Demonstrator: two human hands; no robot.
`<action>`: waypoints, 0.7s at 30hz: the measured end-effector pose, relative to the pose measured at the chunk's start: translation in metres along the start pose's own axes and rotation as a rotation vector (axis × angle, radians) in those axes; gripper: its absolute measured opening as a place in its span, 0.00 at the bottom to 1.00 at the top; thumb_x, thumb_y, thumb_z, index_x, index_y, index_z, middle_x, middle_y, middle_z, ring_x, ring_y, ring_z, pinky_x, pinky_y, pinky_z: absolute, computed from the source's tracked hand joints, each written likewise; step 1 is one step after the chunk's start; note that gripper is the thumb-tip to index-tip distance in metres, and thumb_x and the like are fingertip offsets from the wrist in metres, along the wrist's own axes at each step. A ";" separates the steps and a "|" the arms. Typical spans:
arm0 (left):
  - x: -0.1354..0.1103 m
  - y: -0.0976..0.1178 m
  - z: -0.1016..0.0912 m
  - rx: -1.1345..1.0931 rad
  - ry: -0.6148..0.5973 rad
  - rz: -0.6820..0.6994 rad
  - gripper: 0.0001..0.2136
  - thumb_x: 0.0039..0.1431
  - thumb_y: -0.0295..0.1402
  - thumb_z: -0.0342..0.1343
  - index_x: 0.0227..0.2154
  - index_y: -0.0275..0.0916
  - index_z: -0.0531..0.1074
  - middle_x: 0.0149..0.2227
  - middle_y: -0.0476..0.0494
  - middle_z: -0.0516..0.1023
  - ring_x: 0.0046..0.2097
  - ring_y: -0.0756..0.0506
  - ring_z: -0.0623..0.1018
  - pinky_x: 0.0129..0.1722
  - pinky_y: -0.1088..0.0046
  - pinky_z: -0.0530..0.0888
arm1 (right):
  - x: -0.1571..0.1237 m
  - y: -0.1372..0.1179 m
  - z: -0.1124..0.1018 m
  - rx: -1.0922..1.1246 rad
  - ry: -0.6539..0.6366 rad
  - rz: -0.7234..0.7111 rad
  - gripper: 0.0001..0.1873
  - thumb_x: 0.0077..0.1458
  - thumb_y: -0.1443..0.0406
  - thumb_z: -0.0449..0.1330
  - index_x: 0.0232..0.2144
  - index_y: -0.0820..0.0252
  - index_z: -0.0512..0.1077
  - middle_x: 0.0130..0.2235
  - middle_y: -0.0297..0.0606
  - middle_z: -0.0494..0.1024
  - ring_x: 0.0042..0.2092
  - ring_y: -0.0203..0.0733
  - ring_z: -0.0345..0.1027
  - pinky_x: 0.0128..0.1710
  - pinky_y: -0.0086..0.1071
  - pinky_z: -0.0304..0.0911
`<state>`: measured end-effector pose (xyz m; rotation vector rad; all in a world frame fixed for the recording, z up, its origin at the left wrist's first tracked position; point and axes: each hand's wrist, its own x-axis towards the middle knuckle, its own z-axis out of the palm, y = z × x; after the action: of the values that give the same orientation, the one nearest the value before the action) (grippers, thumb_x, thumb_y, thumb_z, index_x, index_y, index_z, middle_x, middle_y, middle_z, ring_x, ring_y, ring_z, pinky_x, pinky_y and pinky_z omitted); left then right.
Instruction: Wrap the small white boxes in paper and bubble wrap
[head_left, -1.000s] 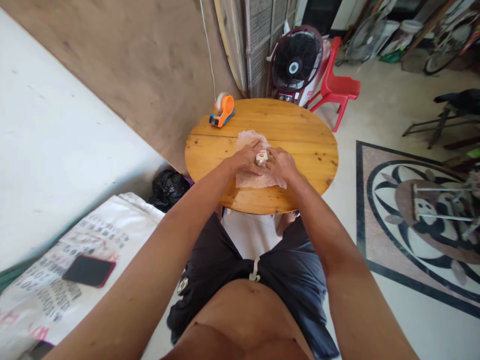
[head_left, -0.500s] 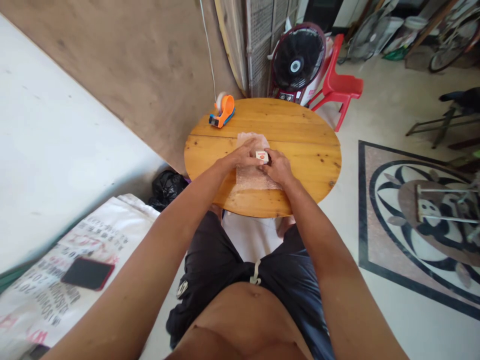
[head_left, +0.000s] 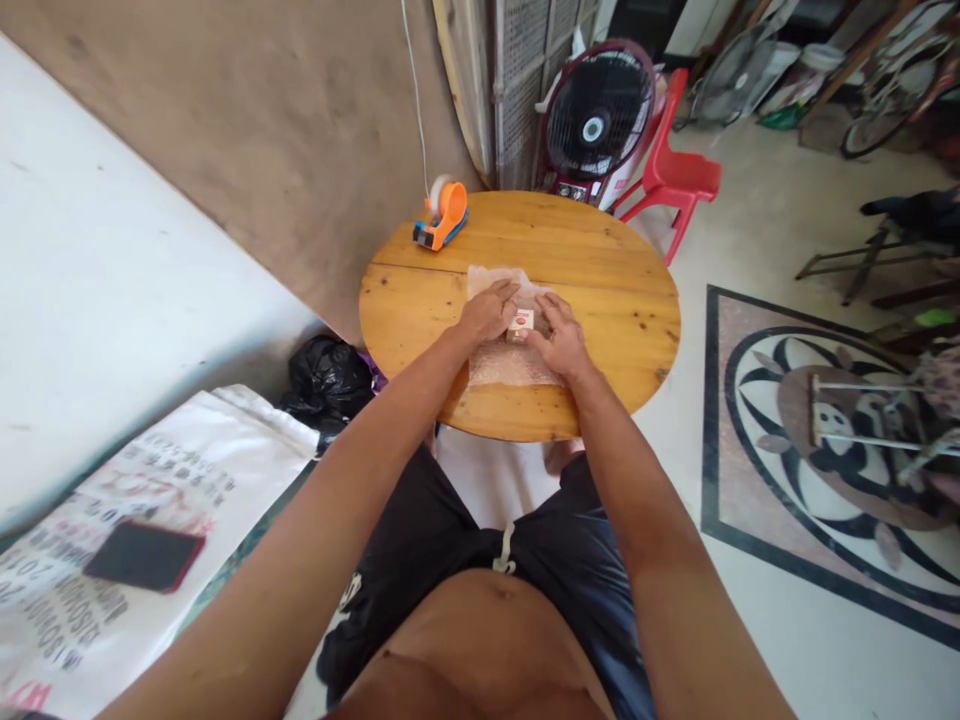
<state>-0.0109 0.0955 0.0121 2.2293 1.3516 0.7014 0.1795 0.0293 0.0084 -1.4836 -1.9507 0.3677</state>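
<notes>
A small white box (head_left: pixel 521 320) with red print lies on a sheet of clear bubble wrap (head_left: pixel 499 368) in the middle of the round wooden table. To its left, my left hand (head_left: pixel 489 308) rests with fingers stretched flat over the wrap. On the other side is my right hand (head_left: pixel 559 335), its fingers spread on the wrap and its thumb at the box's near right corner. Whether the thumb presses on the box I cannot tell. An orange and blue tape dispenser (head_left: pixel 446 215) with a roll of tape stands at the table's far left.
The wooden table (head_left: pixel 615 270) has a brown board wall at its far left. A fan (head_left: pixel 600 115) and a red chair (head_left: pixel 686 175) stand behind it. A phone (head_left: pixel 146 555) lies on a white printed sack (head_left: pixel 187 450) at left, near a black plastic bag (head_left: pixel 326 375).
My hands have moved apart from their hold around the box. The left fingers now lie flat on the wrap, and the box sits slightly lower in view.
</notes>
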 end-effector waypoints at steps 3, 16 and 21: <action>-0.004 0.000 0.001 0.007 0.026 0.012 0.24 0.70 0.39 0.43 0.63 0.36 0.69 0.69 0.38 0.66 0.71 0.42 0.63 0.73 0.60 0.59 | 0.011 0.002 -0.007 0.003 0.015 0.083 0.35 0.64 0.51 0.54 0.66 0.65 0.64 0.68 0.56 0.64 0.66 0.52 0.62 0.62 0.46 0.64; 0.000 -0.003 -0.010 -0.260 0.065 -0.138 0.20 0.64 0.35 0.53 0.57 0.35 0.74 0.59 0.36 0.78 0.59 0.40 0.78 0.62 0.62 0.72 | 0.090 -0.003 -0.012 -0.218 0.065 0.225 0.31 0.59 0.62 0.58 0.64 0.60 0.66 0.55 0.48 0.78 0.55 0.52 0.71 0.56 0.42 0.65; 0.010 0.005 -0.015 -0.655 0.068 -0.464 0.18 0.62 0.30 0.54 0.55 0.36 0.73 0.45 0.38 0.83 0.38 0.44 0.84 0.40 0.64 0.80 | 0.084 0.007 -0.004 -0.173 0.082 0.168 0.15 0.58 0.65 0.55 0.41 0.59 0.80 0.43 0.44 0.82 0.46 0.48 0.74 0.51 0.40 0.68</action>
<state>-0.0125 0.1042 0.0285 1.3368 1.3494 0.8854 0.1751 0.1089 0.0347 -1.7519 -1.8374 0.2107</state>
